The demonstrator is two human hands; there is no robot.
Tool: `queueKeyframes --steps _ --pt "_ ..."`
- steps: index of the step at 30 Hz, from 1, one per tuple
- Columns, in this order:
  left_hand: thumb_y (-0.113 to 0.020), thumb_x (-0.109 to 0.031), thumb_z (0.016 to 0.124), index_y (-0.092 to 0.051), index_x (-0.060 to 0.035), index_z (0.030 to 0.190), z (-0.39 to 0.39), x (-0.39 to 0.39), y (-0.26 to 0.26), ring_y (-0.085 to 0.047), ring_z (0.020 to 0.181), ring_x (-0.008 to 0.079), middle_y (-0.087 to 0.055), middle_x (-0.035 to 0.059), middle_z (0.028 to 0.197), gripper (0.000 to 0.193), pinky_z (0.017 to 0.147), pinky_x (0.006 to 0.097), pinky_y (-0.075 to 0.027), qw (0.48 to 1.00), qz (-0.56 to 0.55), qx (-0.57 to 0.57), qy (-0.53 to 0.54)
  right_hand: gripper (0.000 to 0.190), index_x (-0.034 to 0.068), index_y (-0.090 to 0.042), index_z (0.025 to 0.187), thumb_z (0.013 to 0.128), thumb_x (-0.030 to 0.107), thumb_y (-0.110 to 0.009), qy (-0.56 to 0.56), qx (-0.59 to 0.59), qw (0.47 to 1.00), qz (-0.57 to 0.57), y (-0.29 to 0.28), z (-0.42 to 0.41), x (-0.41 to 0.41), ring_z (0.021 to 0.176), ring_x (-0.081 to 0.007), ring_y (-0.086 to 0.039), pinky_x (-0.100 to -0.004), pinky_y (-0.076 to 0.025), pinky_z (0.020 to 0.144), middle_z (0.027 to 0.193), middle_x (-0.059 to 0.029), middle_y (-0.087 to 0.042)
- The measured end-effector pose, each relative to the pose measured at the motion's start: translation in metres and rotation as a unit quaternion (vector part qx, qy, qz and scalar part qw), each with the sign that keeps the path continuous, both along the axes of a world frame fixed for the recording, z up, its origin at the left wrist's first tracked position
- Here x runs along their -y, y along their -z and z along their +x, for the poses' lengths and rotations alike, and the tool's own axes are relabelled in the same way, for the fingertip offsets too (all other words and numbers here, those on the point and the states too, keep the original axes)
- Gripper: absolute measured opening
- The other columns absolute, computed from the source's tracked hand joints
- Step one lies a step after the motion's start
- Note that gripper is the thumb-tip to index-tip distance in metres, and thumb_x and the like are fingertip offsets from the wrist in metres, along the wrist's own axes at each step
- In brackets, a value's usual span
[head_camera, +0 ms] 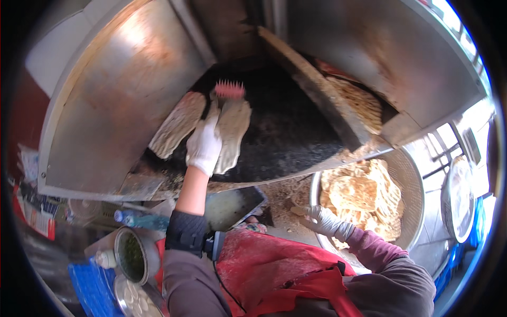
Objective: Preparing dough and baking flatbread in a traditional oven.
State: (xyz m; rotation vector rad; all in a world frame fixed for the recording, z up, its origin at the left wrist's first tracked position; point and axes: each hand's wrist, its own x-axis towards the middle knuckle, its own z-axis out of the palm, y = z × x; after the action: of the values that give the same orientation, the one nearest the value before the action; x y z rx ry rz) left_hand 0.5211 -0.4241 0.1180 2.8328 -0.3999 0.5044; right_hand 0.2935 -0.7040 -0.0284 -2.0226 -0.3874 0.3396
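Note:
My left hand [204,148], in a white glove, reaches into a metal-walled oven. It grips a dough docker with a pink spiked roller [229,89], held at the far end of a long strip of flatbread dough [233,130]. A second dough strip [178,125] lies to the left on the dark baking surface [285,123]. My right hand [326,222], gloved with fingers apart, hangs by the near left rim of a big perforated metal basin [414,198]. Baked flatbreads [356,194] are heaped inside that basin. No object shows in the right hand.
A bar [313,87] divides the baking surface from a browned flatbread [356,103] at right. Below the oven's front edge sits a tray of cloudy liquid [227,208]. Lower left stand a pot of green contents [132,253] and a bowl of pale slices [136,299].

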Motion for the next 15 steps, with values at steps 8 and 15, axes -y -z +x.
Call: queueKeyframes --steps 8,15 --pt "-0.046 -0.009 0.09 -0.046 -0.0167 0.134 -0.235 -0.107 0.064 -0.055 0.095 0.0391 -0.055 0.0207 0.105 0.045 0.079 0.0455 -0.045 0.998 -0.004 -0.034 -0.051 0.054 0.0 -0.047 0.129 0.09 0.035 -0.058 0.477 0.047 0.827 0.294 -0.021 0.013 0.142 0.107 -0.0184 -0.056 -0.031 -0.04 0.095 0.116 -0.0096 -0.058" --pt "-0.047 -0.013 0.091 -0.048 -0.008 0.131 -0.487 -0.21 0.117 -0.047 0.117 0.0363 -0.05 0.0146 0.131 0.04 0.098 0.0401 -0.038 0.93 -0.064 -0.143 -0.333 0.048 0.003 -0.046 0.126 0.092 0.036 -0.054 0.495 -0.08 0.73 0.464 -0.034 0.144 0.224 0.112 -0.0304 -0.052 -0.0394 -0.041 0.098 0.119 -0.0163 -0.056"
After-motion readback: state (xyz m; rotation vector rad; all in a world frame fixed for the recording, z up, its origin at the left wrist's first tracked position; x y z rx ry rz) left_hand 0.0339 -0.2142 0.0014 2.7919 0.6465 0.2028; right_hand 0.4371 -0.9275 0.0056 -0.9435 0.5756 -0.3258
